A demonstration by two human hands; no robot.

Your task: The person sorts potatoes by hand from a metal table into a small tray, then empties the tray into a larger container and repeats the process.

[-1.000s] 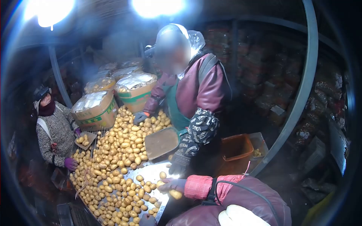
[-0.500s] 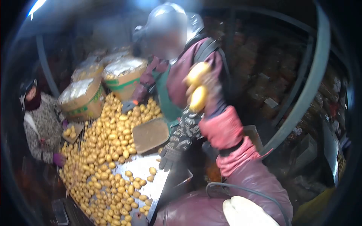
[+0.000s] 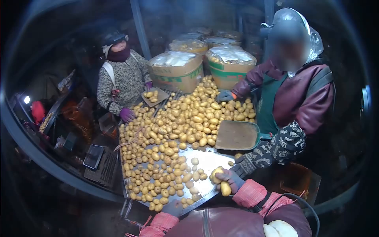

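Note:
In a grey glove, my right hand [image 3: 233, 179] is closed on two potatoes [image 3: 225, 188], held at the right edge of the metal sorting table [image 3: 213, 159]. A co-worker's dark patterned glove lies just behind it. My left hand [image 3: 173, 207], also gloved, rests at the table's near edge beside small potatoes [image 3: 158, 207]; its fingers do not show clearly. Loose potatoes [image 3: 166, 130] spread over the table, heaped toward the back.
A co-worker in a green apron [image 3: 269, 104] stands at the right, with a scoop [image 3: 237, 135] by one arm. Another person [image 3: 123, 81] stands at the far left, beside a potato-filled scoop [image 3: 154, 96]. Filled cardboard boxes [image 3: 175, 75] stand behind the heap.
My right hand has come down from in front of the co-worker to the table edge, still holding the potatoes. The view has swung left, and my left hand now shows at the near edge.

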